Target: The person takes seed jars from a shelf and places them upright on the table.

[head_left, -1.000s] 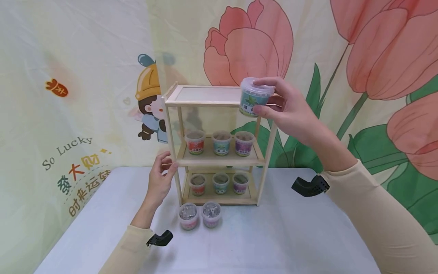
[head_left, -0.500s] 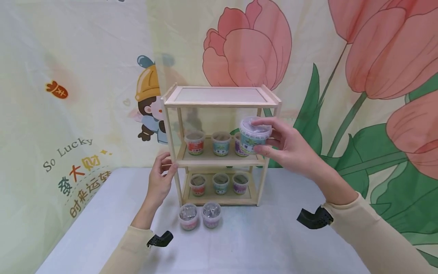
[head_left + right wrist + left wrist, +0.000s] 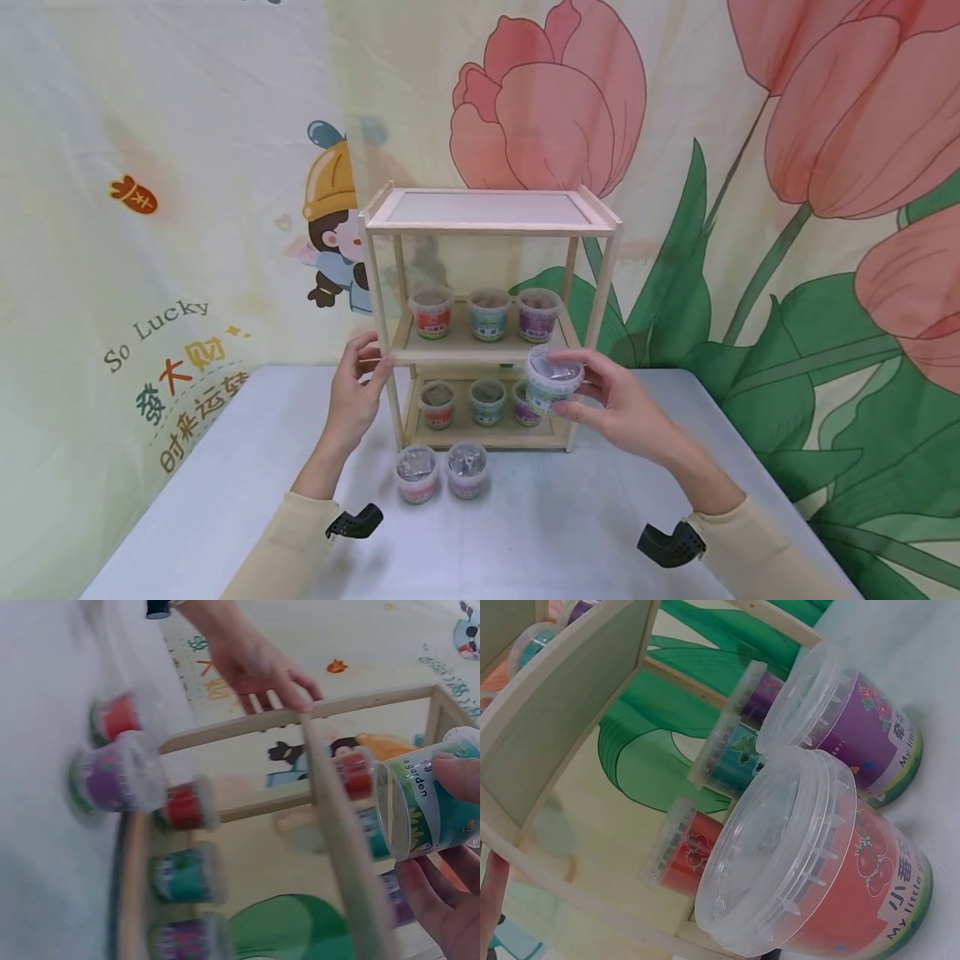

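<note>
Item under inspection: one small, round, translucent plastic cup with a teal printed label (image 3: 548, 393), held a little right of and below the centre of the head view. My right hand (image 3: 621, 410) grips it, index finger over the lid and thumb against the side wall. The cup is raised, lid upward, in front of the lower right of a pale wooden three-tier rack (image 3: 491, 355).

Condition of item: the clear lid (image 3: 557, 367) is on, its surface glossy and uneven with reflections. In the right wrist view the cup occupies the right edge; the label there is teal, turning green towards the base, with yellow marks and a pale panel on which "garden" can be read. Part of the print is hidden by my thumb.

My left hand (image 3: 354, 402), left of centre in the head view, holds the rack's left front upright at the middle tier, fingers bent.

Comparable stock: six cups stand on the middle and lower tiers, three on each. A red-labelled plastic cup (image 3: 417, 477) and a purple-labelled plastic cup (image 3: 467, 473) stand side by side on the white tabletop (image 3: 555, 533), lower centre, both lidded.
</note>
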Available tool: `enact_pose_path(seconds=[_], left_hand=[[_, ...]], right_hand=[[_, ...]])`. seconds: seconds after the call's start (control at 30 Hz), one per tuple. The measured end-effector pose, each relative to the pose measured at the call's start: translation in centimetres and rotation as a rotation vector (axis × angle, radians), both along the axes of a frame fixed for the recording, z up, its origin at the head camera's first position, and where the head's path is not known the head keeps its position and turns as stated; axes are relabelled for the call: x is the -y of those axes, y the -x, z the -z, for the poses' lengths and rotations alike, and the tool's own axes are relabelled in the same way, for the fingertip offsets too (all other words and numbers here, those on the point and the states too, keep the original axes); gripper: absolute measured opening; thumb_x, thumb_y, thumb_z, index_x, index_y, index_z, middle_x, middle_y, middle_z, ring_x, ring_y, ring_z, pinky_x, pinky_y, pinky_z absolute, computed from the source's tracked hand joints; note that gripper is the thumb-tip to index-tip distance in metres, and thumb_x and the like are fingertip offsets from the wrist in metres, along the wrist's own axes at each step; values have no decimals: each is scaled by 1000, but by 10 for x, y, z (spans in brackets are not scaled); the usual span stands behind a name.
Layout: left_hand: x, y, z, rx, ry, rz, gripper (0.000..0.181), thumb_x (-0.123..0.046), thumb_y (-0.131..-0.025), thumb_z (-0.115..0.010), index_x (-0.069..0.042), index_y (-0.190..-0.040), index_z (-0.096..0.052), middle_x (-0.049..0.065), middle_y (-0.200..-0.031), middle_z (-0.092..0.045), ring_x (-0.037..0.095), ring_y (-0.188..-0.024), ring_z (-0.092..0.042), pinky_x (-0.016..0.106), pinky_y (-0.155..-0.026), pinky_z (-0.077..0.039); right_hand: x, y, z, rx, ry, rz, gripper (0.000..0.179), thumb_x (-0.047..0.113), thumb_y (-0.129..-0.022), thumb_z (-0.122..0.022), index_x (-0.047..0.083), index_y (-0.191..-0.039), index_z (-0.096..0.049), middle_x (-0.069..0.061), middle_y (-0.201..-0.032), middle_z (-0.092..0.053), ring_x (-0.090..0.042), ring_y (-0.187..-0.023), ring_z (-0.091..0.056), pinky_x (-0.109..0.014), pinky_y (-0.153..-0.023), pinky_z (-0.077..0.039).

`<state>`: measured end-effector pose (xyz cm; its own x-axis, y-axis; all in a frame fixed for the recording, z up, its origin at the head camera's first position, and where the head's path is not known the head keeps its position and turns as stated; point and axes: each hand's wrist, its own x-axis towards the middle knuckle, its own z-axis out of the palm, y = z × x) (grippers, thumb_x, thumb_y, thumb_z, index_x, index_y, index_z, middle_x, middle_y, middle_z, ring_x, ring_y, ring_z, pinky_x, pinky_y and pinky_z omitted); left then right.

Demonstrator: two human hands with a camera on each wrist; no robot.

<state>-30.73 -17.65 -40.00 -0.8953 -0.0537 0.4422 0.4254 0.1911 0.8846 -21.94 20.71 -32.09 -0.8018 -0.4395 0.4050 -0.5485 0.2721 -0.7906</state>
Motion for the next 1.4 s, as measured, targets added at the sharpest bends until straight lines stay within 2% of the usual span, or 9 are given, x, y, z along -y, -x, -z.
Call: enact_pose_path(seconds=[0.2, 0.37, 0.5, 0.67, 0.77, 0.9, 1.07, 1.2, 1.4], left_hand=[[-7, -21, -21, 28, 9, -9, 49, -14, -109, -62, -12, -155, -45, 21, -134, -56, 24, -114, -54, 18, -87, -49], [-8, -22, -22, 32, 6, -7, 49, -14, -109, -62, -13, -154, -46, 21, -134, -56, 25, -115, -54, 18, -88, -49], [-9, -23, -23, 33, 11, -3, 49, -15, -109, -62, -13, -155, -45, 21, -135, -56, 24, -115, -54, 19, -88, -49], [-9, -22, -22, 29, 14, -1, 49, -15, -109, -62, -13, -155, -45, 21, -135, -55, 23, -114, -54, 18, -88, -48], [-7, -14, -16, 28, 11, -4, 49, -15, -109, -62, -14, -155, -45, 21, -135, -55, 24, -115, -54, 19, -87, -49], [-2, -2, -4, 23, 5, -15, 50, -17, -108, -64, -19, -155, -46, 17, -134, -56, 23, -114, -55, 19, -86, -50], [1, 4, 3, 9, -6, -9, 51, -21, -107, -66, -23, -155, -47, 13, -134, -57, 21, -114, -55, 19, -86, -50], [0, 2, -1, 16, -4, -9, 51, -20, -108, -65, -21, -155, -46, 15, -135, -57, 21, -115, -55, 19, -87, -50], [-6, -12, -15, 24, 9, -11, 49, -16, -109, -62, -14, -155, -45, 21, -135, -56, 25, -115, -55, 18, -87, -49]], right_hand=[[3, 5, 50, 64, 6, -16, 59, 3, -92, -82, 16, -144, -58, -13, -148, -55, -29, -133, -59, -26, -106, -51], [3, 12, 87, 130, 24, -17, 57, 4, -92, -83, 16, -142, -59, -14, -146, -57, -32, -131, -60, -30, -107, -52], [3, 16, 106, 165, 47, -8, 58, 1, -90, -83, 14, -141, -59, -16, -146, -57, -36, -132, -58, -35, -108, -52], [6, 19, 124, 183, 52, -27, 58, 0, -88, -84, 12, -140, -60, -18, -147, -56, -39, -133, -58, -33, -107, -52], [9, 21, 133, 202, 52, -44, 59, -1, -87, -84, 11, -139, -60, -19, -147, -56, -40, -132, -58, -31, -107, -52], [14, 25, 145, 246, 48, -51, 58, -2, -87, -83, 10, -139, -60, -18, -146, -57, -39, -132, -58, -37, -109, -52], [21, 30, 157, 289, 17, -28, 57, -2, -87, -83, 11, -138, -61, -16, -146, -58, -36, -132, -58, -44, -110, -50], [24, 32, 164, 287, -10, -11, 57, -3, -86, -84, 13, -137, -62, -14, -145, -59, -34, -132, -59, -43, -109, -51], [25, 35, 172, 286, -34, -8, 57, -5, -85, -84, 13, -135, -63, -13, -144, -58, -34, -134, -57, -33, -106, -52]])
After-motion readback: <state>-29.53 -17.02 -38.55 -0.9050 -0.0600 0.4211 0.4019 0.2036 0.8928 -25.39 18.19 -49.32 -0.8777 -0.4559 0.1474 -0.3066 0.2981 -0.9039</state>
